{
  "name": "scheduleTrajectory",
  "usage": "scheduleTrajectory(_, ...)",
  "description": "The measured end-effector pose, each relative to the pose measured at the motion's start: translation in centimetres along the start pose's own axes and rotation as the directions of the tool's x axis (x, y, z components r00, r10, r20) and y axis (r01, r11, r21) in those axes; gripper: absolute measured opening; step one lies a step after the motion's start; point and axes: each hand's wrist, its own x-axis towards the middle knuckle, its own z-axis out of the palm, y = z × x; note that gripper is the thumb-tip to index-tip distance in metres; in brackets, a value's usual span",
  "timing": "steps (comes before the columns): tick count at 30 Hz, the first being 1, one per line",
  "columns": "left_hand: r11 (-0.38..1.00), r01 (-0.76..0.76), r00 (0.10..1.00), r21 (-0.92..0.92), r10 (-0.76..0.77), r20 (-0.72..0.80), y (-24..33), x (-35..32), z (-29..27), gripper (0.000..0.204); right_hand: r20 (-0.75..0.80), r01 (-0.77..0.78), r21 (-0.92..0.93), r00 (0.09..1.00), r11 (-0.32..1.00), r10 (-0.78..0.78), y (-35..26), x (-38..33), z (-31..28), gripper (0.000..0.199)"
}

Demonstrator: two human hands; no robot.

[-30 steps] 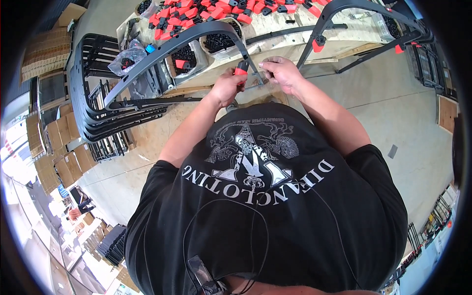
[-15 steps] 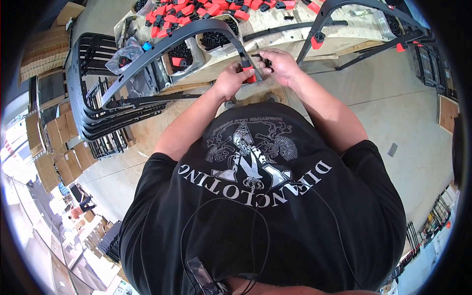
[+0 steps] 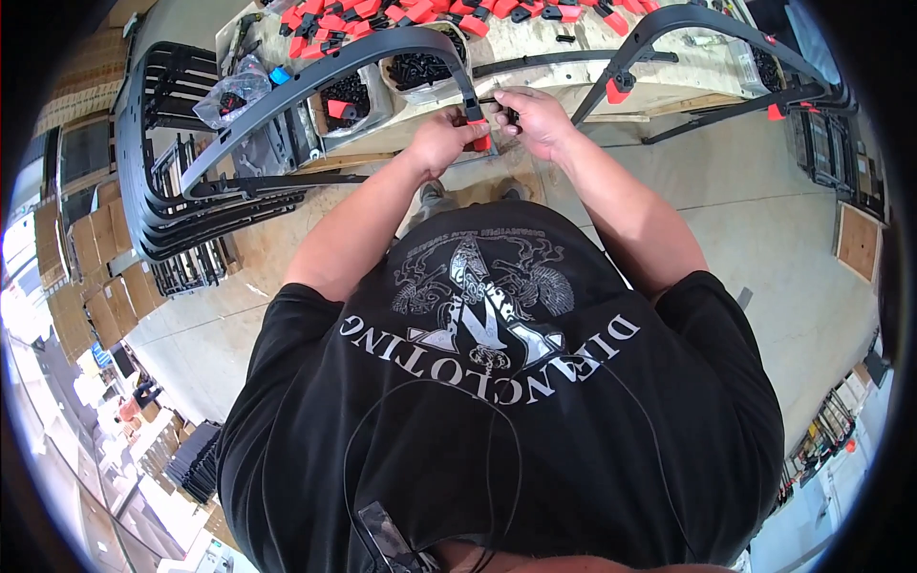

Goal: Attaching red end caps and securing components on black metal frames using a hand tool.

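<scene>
A black curved tube frame [image 3: 334, 59] arches over the near edge of the workbench, one end coming down between my hands. On that end sits a red-and-black plastic end piece [image 3: 479, 141], and my left hand [image 3: 439, 143] is closed around it. My right hand [image 3: 540, 126], just to the right, pinches a small dark pin-like part [image 3: 488, 100] against the tube above the red section. More small black parts [image 3: 512, 116] are tucked in its curled fingers. Their exact kind is too small to make out.
Tubs of small black parts [image 3: 420, 69] stand at the bench edge under the frame. Behind them lies a heap of red-and-black pieces [image 3: 401, 13]. Stacked black frames [image 3: 158, 181] stand to the left; another curved frame [image 3: 659, 24] leans at the right. A plastic bag [image 3: 229, 91] lies at left.
The view has shifted slightly. My right hand has turned a little, bringing the small dark part against the tube. My left hand keeps its grip on the end piece.
</scene>
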Motion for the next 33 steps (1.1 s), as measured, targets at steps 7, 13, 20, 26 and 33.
scheduleTrajectory(7,0.980,-0.032,0.999,-0.195,0.029,-0.017,0.0,-0.3,0.2,0.029,0.066,0.008,-0.046,0.998,0.999,-0.005,-0.1,1.0,0.0,0.016)
scheduleTrajectory(13,0.982,0.012,0.999,-0.190,-0.017,-0.027,-0.5,0.5,-0.4,0.029,0.182,-0.122,0.102,0.978,0.987,0.102,0.3,2.3,-0.6,0.014)
scheduleTrajectory(20,0.961,0.018,1.000,-0.276,-0.018,0.004,-0.3,0.3,-0.4,0.030,0.180,-0.263,0.085,0.953,0.961,0.245,-0.2,2.8,-0.1,0.029)
scheduleTrajectory(26,0.955,0.022,1.000,-0.295,-0.017,0.019,-0.6,0.3,-0.5,0.028,0.058,-0.271,-0.392,0.946,0.879,0.318,-1.8,2.5,1.1,0.045)
scheduleTrajectory(33,0.942,0.033,0.999,-0.334,-0.042,-0.022,-0.5,0.1,-0.4,0.025,-0.071,-0.230,-0.601,0.969,0.766,0.236,-2.5,2.2,2.2,0.046)
